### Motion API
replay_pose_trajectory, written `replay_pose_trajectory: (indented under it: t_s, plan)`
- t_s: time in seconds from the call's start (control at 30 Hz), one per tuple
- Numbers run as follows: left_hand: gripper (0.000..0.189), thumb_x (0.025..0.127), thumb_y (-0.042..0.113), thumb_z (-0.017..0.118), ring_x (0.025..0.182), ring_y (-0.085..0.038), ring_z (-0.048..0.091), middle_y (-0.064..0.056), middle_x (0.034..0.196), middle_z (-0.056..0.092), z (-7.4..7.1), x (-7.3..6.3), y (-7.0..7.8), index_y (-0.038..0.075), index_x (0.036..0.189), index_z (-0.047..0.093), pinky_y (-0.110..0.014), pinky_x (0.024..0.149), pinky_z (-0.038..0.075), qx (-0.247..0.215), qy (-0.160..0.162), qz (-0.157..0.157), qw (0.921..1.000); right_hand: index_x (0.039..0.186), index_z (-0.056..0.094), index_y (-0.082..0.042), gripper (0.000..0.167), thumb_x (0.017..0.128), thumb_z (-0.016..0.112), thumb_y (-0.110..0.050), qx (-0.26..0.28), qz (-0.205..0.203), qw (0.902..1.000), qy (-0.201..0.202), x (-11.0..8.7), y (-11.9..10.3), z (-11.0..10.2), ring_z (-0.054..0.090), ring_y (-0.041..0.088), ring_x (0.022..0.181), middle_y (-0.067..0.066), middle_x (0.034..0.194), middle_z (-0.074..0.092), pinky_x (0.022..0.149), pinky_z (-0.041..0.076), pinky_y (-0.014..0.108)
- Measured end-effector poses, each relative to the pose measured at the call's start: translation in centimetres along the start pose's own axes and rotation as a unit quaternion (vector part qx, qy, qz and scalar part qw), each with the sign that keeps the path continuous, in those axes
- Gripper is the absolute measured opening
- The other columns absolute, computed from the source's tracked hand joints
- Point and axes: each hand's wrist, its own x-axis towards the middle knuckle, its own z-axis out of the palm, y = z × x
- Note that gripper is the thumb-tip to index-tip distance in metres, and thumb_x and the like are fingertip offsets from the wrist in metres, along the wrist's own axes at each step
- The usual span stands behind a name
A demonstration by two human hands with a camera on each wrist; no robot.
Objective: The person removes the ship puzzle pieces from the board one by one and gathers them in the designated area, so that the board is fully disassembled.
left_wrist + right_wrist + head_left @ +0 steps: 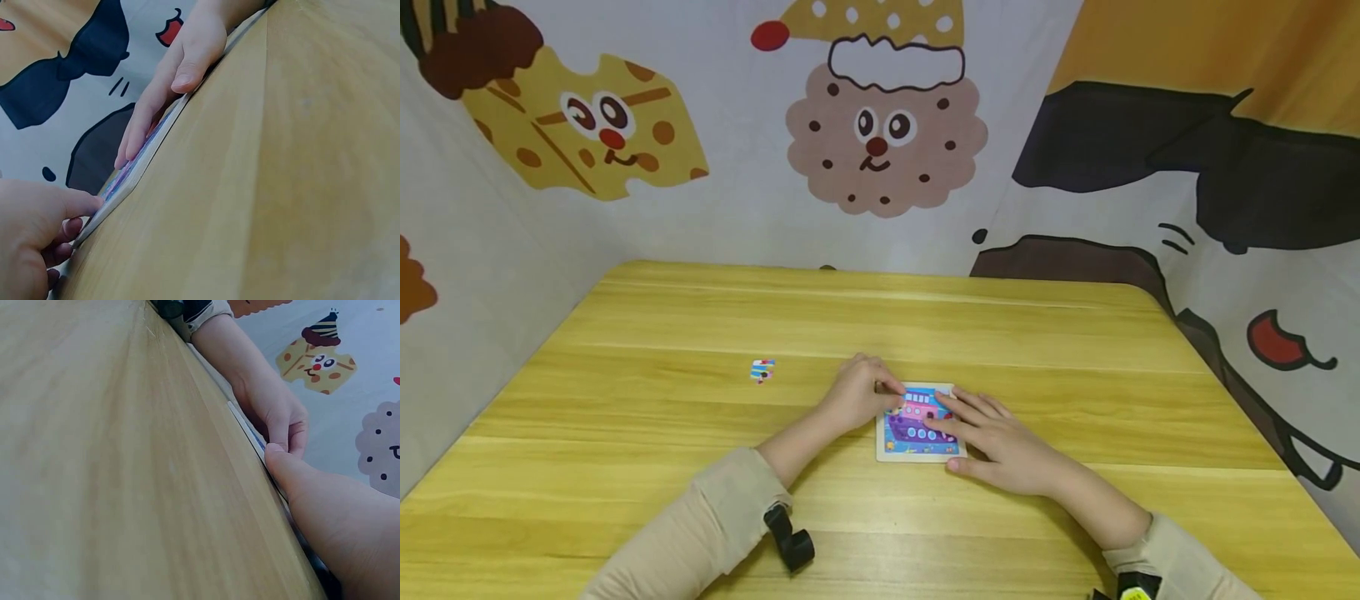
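Observation:
A small jigsaw puzzle (922, 450) with a pale border lies flat on the table, showing a purple and pink ship on blue. At its upper left edge, my left hand (857, 392) has thumb and index finger pinched together over what looks like a puzzle piece, mostly hidden by the fingers. From the right side my right hand (1011, 450) rests on the puzzle, fingers spread and fairly straight, thumb at the lower right corner. In the left wrist view the puzzle board (134, 178) appears edge-on, between both hands.
Some loose puzzle pieces (762, 371), striped blue, white and pink, lie on the wooden table (647, 467) left of the left hand. A cloth with cartoon figures (737, 225) hangs behind the table. A black strap (790, 542) dangles from the left sleeve.

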Motion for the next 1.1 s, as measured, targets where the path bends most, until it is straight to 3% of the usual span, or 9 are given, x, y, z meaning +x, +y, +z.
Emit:
replay_pose_trajectory:
  t_s: [0.27, 1.1]
  plan:
    - [0.009, 0.075, 0.013, 0.082, 0.075, -0.011, 0.045, 0.01, 0.077, 0.061, 0.02, 0.13, 0.11, 0.015, 0.081, 0.076, -0.044, 0.09, 0.031, 0.007, -0.003, -0.001, 1.0, 0.148, 0.034, -0.036, 0.056, 0.096, 0.049, -0.051, 0.001, 0.003, 1.0, -0.001, 0.0, 0.11, 0.07, 0.011, 0.03, 0.143, -0.001, 0.158, 0.016, 0.108, 0.011, 0.059]
    - [0.004, 0.081, 0.015, 0.077, 0.081, -0.013, 0.046, 0.01, 0.079, 0.059, -0.2, 0.07, 0.35, 0.015, 0.083, 0.073, -0.046, 0.092, 0.027, -0.014, -0.03, -0.03, 0.999, 0.148, 0.033, -0.038, 0.056, 0.096, 0.047, -0.053, 0.006, 0.0, 1.0, -0.006, 0.04, 0.08, -0.02, 0.01, 0.029, 0.143, 0.0, 0.158, 0.014, 0.109, 0.01, 0.058]
